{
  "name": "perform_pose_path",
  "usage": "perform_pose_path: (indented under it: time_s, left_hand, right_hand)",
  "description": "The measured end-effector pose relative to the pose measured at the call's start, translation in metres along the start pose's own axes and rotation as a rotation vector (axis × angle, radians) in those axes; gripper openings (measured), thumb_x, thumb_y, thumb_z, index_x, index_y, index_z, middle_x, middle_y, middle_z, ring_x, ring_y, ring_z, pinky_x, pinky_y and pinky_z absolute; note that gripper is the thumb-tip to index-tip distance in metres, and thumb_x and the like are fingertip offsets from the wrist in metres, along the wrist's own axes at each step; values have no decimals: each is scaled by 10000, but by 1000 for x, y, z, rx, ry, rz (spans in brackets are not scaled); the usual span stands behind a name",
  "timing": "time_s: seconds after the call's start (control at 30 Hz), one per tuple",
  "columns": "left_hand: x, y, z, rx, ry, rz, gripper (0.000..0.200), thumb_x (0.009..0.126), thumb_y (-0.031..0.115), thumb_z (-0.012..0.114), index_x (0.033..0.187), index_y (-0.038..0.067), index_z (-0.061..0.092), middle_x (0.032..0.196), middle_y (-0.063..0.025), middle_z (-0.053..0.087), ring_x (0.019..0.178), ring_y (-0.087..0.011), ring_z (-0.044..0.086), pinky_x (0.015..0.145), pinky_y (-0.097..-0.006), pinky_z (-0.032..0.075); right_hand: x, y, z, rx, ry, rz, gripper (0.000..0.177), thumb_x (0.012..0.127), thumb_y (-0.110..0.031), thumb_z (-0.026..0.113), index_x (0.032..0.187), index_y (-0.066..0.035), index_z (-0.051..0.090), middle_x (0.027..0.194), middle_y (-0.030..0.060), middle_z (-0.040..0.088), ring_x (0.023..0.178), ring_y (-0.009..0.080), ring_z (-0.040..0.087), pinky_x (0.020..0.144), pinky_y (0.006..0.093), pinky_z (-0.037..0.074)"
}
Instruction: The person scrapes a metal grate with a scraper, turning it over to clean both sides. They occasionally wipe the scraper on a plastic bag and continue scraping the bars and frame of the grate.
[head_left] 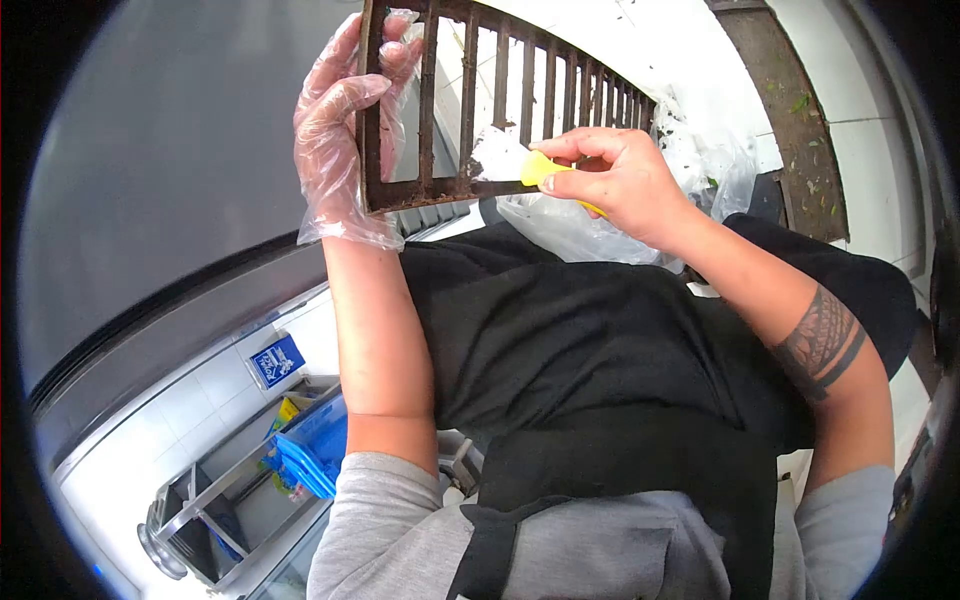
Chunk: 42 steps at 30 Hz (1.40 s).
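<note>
My left hand, in a clear plastic glove, grips the near left end frame of a brown, dirt-crusted metal grate, thumb on one side and fingers behind. The grate is tilted up, its row of bars running away to the right. Bare and ungloved, my right hand pinches the yellow handle of a scraper. Its pale, dirt-flecked blade lies against the bars near the grate's lower rail. Under the grate and my right hand spreads a clear plastic bag.
Dirt specks lie on white floor tiles. A dirty brown strip runs along the floor at right. To the left stands a large grey panel. Behind my left elbow are a metal rack and a blue container.
</note>
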<state>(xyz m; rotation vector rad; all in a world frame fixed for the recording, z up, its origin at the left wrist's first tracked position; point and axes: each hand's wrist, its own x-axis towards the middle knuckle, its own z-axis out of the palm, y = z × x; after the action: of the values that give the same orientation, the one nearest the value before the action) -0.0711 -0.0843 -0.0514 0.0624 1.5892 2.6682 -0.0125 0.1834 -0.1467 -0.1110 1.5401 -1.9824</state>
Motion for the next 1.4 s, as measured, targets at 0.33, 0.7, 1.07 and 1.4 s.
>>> perform_pose_path:
  time_s: [0.33, 0.7, 1.07, 1.4]
  left_hand:
    - [-1, -3, 8, 57, 58, 31, 608, 779, -128, 598, 1386, -140, 576, 1285, -337, 671, 1080, -339, 743, 1190, -511, 486]
    - [-1, -5, 12, 77, 59, 30, 616, 782, -134, 581, 1397, -159, 552, 1289, -337, 665, 1112, -385, 737, 1179, -488, 507]
    - [-3, -6, 6, 87, 92, 33, 639, 783, -142, 578, 1420, -161, 521, 1289, -344, 659, 1089, -359, 739, 1178, -511, 507]
    - [4, -4, 5, -12, 3, 6, 616, 795, -160, 564, 1409, -163, 502, 1343, -384, 602, 1001, -296, 725, 1251, -593, 398]
  right_hand:
    - [5, -34, -14, -790, 91, -533, 294, 855, -169, 754, 1111, -27, 775, 1037, 138, 741, 916, 332, 739, 835, 415, 590]
    - [-2, -37, -29, -963, 129, -570, 223, 887, -143, 725, 1098, -82, 760, 1013, 91, 705, 958, 336, 712, 827, 447, 576]
    - [49, -104, -26, -1382, -164, -660, 227, 788, -139, 626, 959, -172, 772, 928, 28, 734, 928, 243, 695, 832, 485, 425]
    - [67, -104, -23, -1526, -206, -666, 135, 774, -150, 642, 863, -164, 742, 897, 0, 711, 974, 276, 679, 800, 517, 444]
